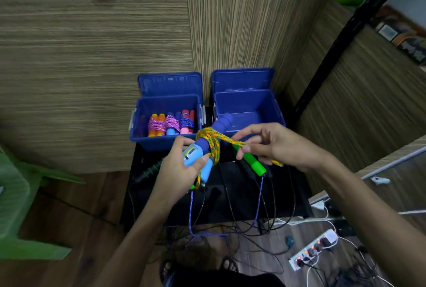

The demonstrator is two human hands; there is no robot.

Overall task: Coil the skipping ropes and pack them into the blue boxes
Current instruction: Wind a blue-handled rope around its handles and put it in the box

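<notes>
My left hand [182, 167] grips a pair of blue skipping-rope handles [202, 148] with an orange-and-green rope [212, 141] wound round them. My right hand [265, 146] pinches the loose end of that rope just right of the bundle. Two open blue boxes stand behind. The left box [140, 139] holds several coiled ropes with orange, blue and pink handles. The right box [272, 107] looks empty inside. A green handle [253, 164] with a purple rope [259, 196] lies on the dark table under my right hand.
Black cords and a purple rope hang off the dark low table [297, 203] onto the wooden floor. A power strip [315, 250] with plugs lies at bottom right. A green plastic chair [20, 196] stands at left. Wood-panelled walls rise behind the boxes.
</notes>
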